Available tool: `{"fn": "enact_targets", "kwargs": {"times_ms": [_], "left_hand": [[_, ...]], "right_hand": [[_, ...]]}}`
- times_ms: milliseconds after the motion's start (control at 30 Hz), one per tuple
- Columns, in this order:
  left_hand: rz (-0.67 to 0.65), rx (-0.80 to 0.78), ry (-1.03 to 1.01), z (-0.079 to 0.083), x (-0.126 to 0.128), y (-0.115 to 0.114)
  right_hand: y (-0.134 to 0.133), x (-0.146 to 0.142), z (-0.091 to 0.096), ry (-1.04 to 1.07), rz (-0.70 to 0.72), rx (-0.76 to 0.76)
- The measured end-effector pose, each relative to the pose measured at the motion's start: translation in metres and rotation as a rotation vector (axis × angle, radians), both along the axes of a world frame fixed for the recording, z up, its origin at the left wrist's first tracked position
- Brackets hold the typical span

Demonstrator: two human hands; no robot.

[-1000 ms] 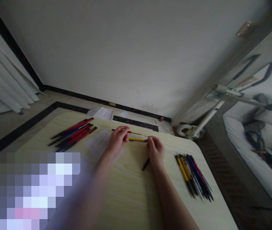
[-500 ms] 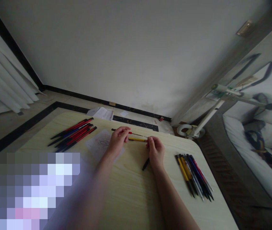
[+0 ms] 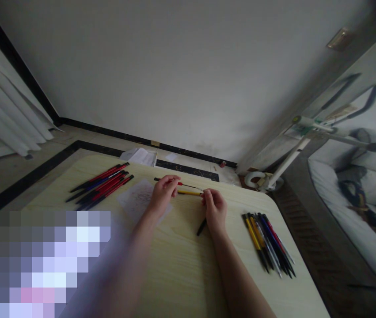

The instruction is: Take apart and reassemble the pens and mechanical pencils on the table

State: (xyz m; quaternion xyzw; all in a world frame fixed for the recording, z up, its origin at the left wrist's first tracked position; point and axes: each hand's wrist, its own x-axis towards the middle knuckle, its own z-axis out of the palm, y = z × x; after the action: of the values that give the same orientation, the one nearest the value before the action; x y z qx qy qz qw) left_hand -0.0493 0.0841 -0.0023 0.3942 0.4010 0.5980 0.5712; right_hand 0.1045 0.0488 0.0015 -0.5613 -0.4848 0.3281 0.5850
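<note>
My left hand (image 3: 165, 189) is closed around a red pen barrel (image 3: 180, 183); its black end sticks out past my fingers on the left. From the barrel's right end a thin pen refill (image 3: 191, 186) reaches across to the pinched fingertips of my right hand (image 3: 214, 205). Just below the refill is a yellow pen (image 3: 189, 193), its right end meeting my right fingertips; whether they touch it I cannot tell. A black pen part (image 3: 201, 227) shows beside my right palm, its upper end hidden by the hand.
Several red and dark blue pens (image 3: 103, 185) lie on the left of the wooden table (image 3: 174, 274). On the right are several yellow, silver, blue and red pens (image 3: 267, 243). A scribbled paper sheet (image 3: 134, 198) lies beside my left hand. White exercise equipment (image 3: 289, 163) stands beyond the right corner.
</note>
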Motion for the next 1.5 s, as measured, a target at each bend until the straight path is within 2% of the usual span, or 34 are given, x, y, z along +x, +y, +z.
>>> {"fn": "enact_targets", "kwargs": {"times_ms": [767,1500], "left_hand": [[-0.011,0.021,0.058,-0.001,0.000,0.001],[0.003,0.034,0.110,0.003,0.001,-0.001]], "right_hand": [[0.000,0.000,-0.002,0.030,0.011,0.009],[0.002,-0.001,-0.010,-0.020,-0.070,0.030]]}}
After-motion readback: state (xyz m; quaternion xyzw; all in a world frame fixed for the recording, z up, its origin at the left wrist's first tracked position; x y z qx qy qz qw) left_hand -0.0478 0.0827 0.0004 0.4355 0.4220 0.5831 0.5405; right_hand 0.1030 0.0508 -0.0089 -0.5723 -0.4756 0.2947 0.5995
